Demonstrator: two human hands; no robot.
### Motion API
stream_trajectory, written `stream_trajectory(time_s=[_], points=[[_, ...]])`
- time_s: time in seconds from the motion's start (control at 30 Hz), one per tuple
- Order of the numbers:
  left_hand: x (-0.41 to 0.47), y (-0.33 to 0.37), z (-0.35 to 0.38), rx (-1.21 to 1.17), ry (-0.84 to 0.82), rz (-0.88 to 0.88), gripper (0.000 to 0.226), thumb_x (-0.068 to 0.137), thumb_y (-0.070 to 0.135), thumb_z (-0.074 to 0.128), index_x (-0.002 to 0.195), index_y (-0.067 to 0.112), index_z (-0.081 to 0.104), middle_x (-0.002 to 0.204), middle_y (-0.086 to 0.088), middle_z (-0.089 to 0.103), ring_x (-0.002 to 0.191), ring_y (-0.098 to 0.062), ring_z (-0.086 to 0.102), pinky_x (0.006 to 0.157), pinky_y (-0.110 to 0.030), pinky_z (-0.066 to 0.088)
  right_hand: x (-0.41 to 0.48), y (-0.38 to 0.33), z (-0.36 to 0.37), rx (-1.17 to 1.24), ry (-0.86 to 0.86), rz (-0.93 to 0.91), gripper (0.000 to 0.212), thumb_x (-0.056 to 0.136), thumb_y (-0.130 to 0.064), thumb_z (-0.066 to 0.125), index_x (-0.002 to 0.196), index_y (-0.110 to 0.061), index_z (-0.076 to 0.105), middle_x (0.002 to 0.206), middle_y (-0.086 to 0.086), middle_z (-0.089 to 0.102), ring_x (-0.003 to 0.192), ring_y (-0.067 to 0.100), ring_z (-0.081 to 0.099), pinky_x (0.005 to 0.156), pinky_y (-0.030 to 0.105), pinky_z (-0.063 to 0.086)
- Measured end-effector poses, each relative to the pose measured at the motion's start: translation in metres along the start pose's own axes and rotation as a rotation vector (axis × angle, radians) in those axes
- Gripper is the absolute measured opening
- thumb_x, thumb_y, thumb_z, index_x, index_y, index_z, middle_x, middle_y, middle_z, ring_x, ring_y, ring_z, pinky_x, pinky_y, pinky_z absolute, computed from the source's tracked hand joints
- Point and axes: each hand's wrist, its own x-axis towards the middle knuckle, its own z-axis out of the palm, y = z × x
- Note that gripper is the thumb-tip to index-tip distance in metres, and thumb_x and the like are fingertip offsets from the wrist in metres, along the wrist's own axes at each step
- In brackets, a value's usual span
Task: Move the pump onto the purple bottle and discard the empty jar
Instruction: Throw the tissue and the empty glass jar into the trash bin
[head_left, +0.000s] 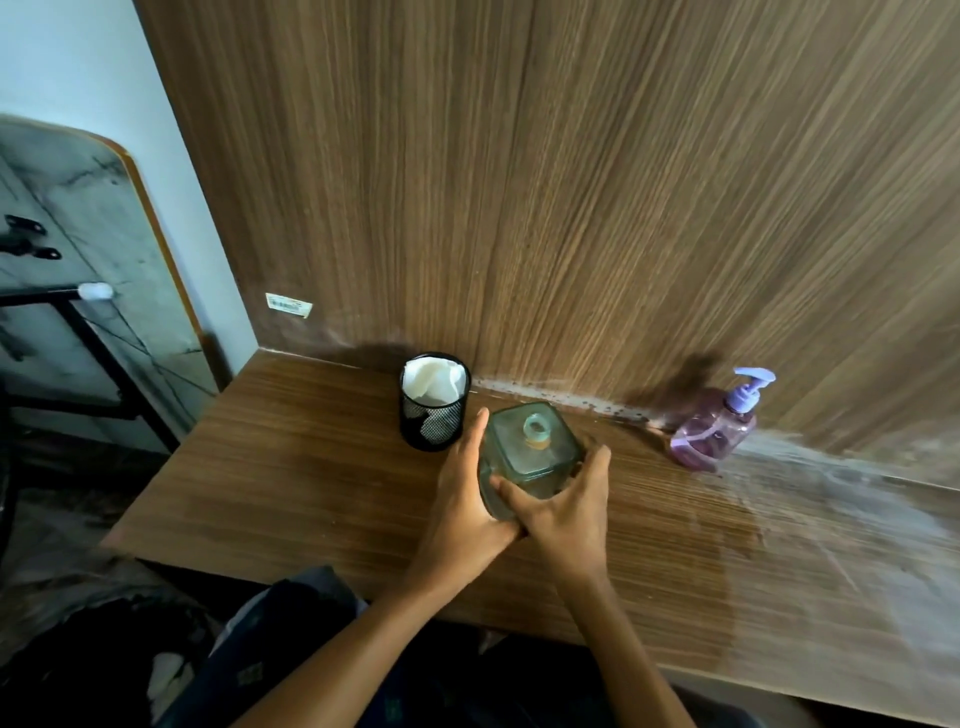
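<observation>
Already both hands clasp the squarish green glass jar (530, 457) at mid-table.
Left hand (467, 499) and right hand (563, 512) wrap its upright sides; the pump-topped purple plastic bottle (714, 428) stands at two o'clock, nearer the right hand.

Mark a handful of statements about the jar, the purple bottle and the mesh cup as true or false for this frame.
1. Both hands, left hand and right hand, hold the green jar. True.
2. The purple bottle has no pump. False: a pump sits on it.
3. The black mesh cup holds white paper. True.
4. The jar lies in the mesh cup. False: it is beside the cup, over the table.
5. The bottle stands near the wooden wall panel. True.
</observation>
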Motion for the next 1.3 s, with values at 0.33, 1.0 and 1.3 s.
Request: stream_trajectory(time_s=[0.33, 1.0, 1.3], points=[[0.011, 0.006, -0.063, -0.085, 0.182, -0.036, 0.099, 0.054, 0.023, 0.085, 0.135, 0.036, 0.030, 0.137, 0.004, 0.039, 0.123, -0.006, 0.041, 0.099, -0.023, 0.040, 0.008, -0.057, 0.007, 0.316, -0.324, 0.029, 0.027, 0.082, -0.037, 0.059, 0.102, -0.019, 0.062, 0.107, 0.008, 0.065, 0.102, 0.022, 0.061, 0.090, 0.043, 0.050], [-0.112, -0.043, -0.329, 0.290, 0.621, -0.214, 0.071, 0.044, 0.028, 0.086, 0.104, 0.011, 0.052, 0.104, -0.015, 0.055, 0.097, -0.033, 0.055, 0.073, -0.044, 0.052, -0.137, -0.167, 0.236, 0.243, -0.905, -0.219, 0.056, 0.086, 0.010, 0.041, 0.130, -0.022, 0.050, 0.131, -0.008, 0.052, 0.122, -0.006, 0.045, 0.105, 0.019, 0.038], [-0.148, -0.105, -0.375, 0.223, 0.666, -0.351, 0.079, 0.048, 0.022, 0.089, 0.115, 0.017, 0.046, 0.117, -0.009, 0.048, 0.102, -0.022, 0.055, 0.075, -0.033, 0.051, -0.104, -0.136, 0.330, -0.534, -0.715, -0.486, 0.073, 0.085, -0.032, 0.058, 0.148, -0.022, 0.020, 0.159, 0.003, 0.010, 0.145, 0.024, 0.015, 0.114, 0.040, 0.023]])
